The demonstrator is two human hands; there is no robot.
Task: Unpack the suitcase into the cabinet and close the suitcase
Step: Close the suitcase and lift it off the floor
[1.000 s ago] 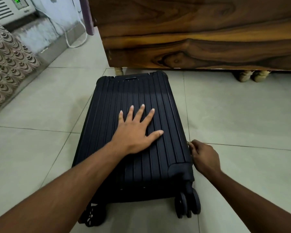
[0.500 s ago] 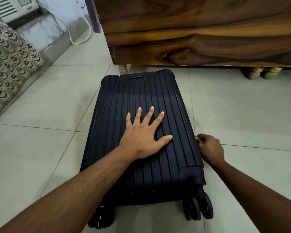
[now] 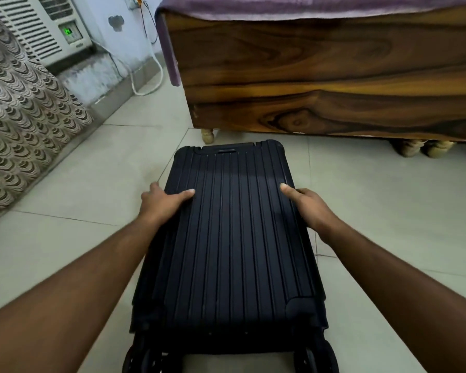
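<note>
Item: dark ribbed suitcase (image 3: 234,238), lying flat on the tiled floor (image 3: 374,200), lid down, wheels nearest the person.

Left grip (image 3: 163,201): holds the suitcase's left edge, thumb on top, fingers wrapped over the side.

Right grip (image 3: 310,204): mirrors it on the right edge.

Purpose, judged: a two-sided hold lets the case be steadied, shifted or lifted evenly.

Beyond both grips: wooden bed frame (image 3: 320,84). No cabinet is in view.

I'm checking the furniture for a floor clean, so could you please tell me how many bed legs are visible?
3. One leg is under the bed's left corner, behind the suitcase; two legs stand side by side at right. Others may be hidden.
</note>
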